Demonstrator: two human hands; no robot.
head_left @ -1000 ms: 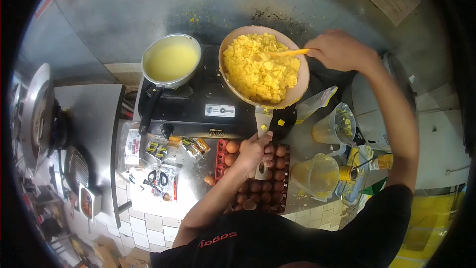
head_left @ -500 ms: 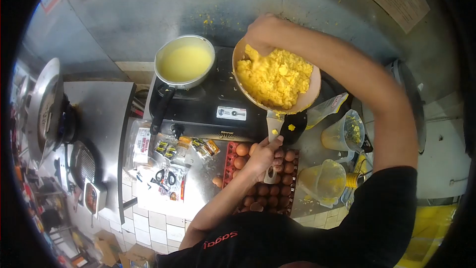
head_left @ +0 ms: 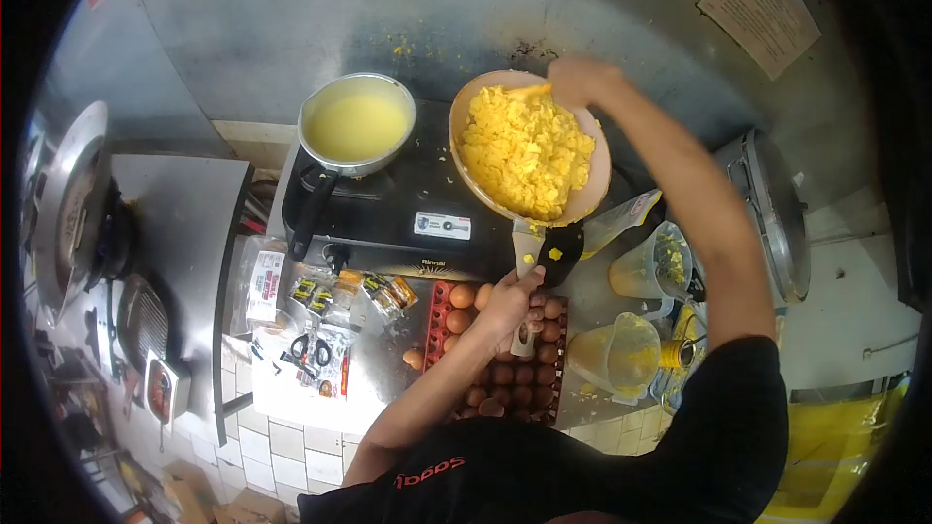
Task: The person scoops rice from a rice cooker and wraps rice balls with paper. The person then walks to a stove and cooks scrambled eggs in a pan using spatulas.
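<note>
My left hand (head_left: 512,311) is wrapped round the pale handle of a frying pan (head_left: 600,167) on the right side of the stove. Scrambled eggs (head_left: 529,155) are heaped in the pan, yellow and lumpy. At the pan's far right rim, my right hand (head_left: 582,81) is closed on an orange utensil (head_left: 529,91); its far end is buried in the egg, so its exact kind is hidden. Left of the pan, a saucepan (head_left: 357,126) holds pale yellow liquid. Below my left hand lies a tray of brown eggs (head_left: 501,396).
The black stove (head_left: 388,230) stands against a metal wall. Food packets (head_left: 388,293) and scissors (head_left: 311,353) lie front left. On the right are a plastic jug (head_left: 652,267) with egg bits and a second jug (head_left: 616,354). A loose egg (head_left: 415,358) sits beside the tray.
My right hand has moved right along the pan's far rim, and the orange utensil now shows. The egg heap has shifted left and up in the pan. My left hand keeps the handle.
</note>
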